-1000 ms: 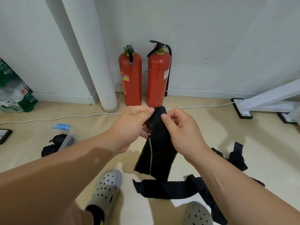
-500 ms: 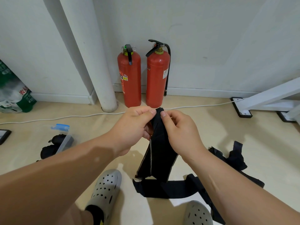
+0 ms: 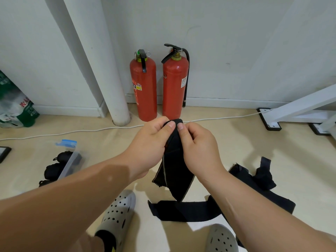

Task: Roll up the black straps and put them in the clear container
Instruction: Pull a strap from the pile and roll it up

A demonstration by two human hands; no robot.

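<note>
- The left hand [image 3: 152, 142] and the right hand [image 3: 198, 148] meet in the middle of the view, above the floor [image 3: 236, 142], thumbs almost touching.
- Both hands pinch the top end of one black strap [image 3: 174, 171], thumb on the near face and curled fingers behind it.
- The top end of that strap is bent over into a small fold at the thumbs; the rest hangs down between the wrists, with a pale edge along its left side.
- Its lower end reaches down to a second black strap [image 3: 189, 210], which lies flat across the floor between two grey perforated shoes [image 3: 118, 211].
- More black straps [image 3: 261, 177] lie in a loose heap on the floor to the right, partly hidden behind the right forearm.
- The clear container [image 3: 70, 161] sits on the floor well to the left, tilted, with a blue piece [image 3: 66, 143] at its far end.
- Rolled black bundles [image 3: 54, 170] lie at the container; whether all are inside it I cannot tell.
- Two red fire extinguishers [image 3: 143, 88] stand side by side against the wall, just right of a white pipe [image 3: 101, 70].
- A white cable [image 3: 72, 131] runs along the floor behind the hands.
- A green and white bag [image 3: 14, 108] leans at the far left; a white frame leg [image 3: 300, 106] stands at the far right.
</note>
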